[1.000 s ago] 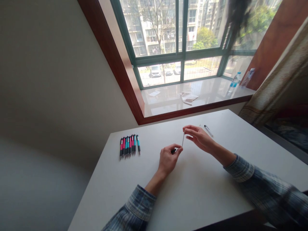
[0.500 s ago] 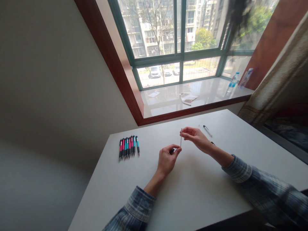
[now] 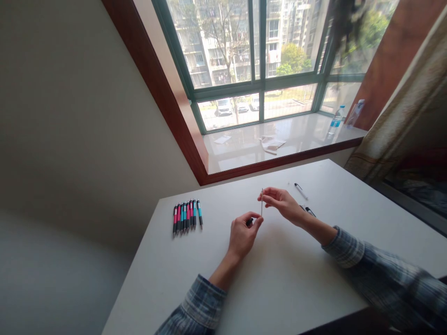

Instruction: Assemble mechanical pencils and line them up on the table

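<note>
My left hand (image 3: pixel 242 235) is closed around a small black pen part (image 3: pixel 249 221) above the white table (image 3: pixel 286 274). My right hand (image 3: pixel 282 204) pinches a thin pen refill (image 3: pixel 261 202) held upright, its lower end just above the black part. A row of several pink and teal pens (image 3: pixel 186 216) lies at the table's far left. A white pen piece (image 3: pixel 301 190) lies beyond my right hand, and a black pen piece (image 3: pixel 308 211) lies beside my right wrist.
A glossy windowsill (image 3: pixel 279 139) behind the table carries papers (image 3: pixel 271 143) and a water bottle (image 3: pixel 335 122). A curtain (image 3: pixel 401 107) hangs at the right. A bare wall is on the left.
My right hand has moved slightly left and turned the refill from tilted to upright above the left hand. The left hand has barely moved.
</note>
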`<act>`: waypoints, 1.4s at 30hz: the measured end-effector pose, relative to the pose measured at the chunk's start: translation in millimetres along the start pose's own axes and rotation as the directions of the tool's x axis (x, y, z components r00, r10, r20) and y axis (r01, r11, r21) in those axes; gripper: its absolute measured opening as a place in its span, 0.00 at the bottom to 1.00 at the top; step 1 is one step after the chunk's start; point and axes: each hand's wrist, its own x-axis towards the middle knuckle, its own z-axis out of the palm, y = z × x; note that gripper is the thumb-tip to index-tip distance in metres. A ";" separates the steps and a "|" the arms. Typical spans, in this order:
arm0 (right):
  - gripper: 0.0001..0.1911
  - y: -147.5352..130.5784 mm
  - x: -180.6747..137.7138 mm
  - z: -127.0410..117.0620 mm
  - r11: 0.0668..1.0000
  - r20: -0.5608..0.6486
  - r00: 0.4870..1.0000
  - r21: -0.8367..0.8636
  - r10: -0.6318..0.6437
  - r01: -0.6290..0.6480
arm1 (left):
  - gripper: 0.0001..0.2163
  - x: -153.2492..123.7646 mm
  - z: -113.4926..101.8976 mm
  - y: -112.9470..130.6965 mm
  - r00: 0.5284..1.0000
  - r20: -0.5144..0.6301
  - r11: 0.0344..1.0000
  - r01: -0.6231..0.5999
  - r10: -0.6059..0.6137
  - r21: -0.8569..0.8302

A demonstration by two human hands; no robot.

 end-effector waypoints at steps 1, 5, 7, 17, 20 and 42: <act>0.16 0.6 -0.3 0.7 1.000 0.007 1.000 -0.002 -0.004 0.004 | 0.17 -0.2 -0.2 0.6 1.000 0.004 1.000 -0.001 0.001 0.004; 0.16 -1.4 -0.1 1.7 0.998 0.028 0.999 -0.050 -0.028 0.030 | 0.17 -0.4 -0.8 0.7 1.000 0.000 1.000 -0.002 0.002 -0.012; 0.17 -5.1 1.9 -1.6 0.992 0.057 0.997 -0.108 -0.052 0.058 | 0.17 0.3 -1.0 -1.5 1.000 -0.001 1.000 -0.008 0.008 -0.029; 0.13 -7.0 27.8 -105.2 0.567 -0.165 0.940 -0.823 -0.300 0.036 | 0.18 2.3 0.2 -10.7 1.000 0.007 0.999 -0.009 0.009 -0.043; 0.13 8.5 35.0 -140.7 0.448 -0.266 0.930 -0.885 -0.256 -0.129 | 0.18 2.0 0.7 -12.1 1.000 0.006 0.999 -0.013 0.013 -0.034; 0.12 23.4 44.0 -160.2 0.375 -0.180 0.944 -0.925 -0.275 -0.067 | 0.18 3.3 -1.0 -9.7 1.000 0.011 0.998 0.004 -0.003 -0.066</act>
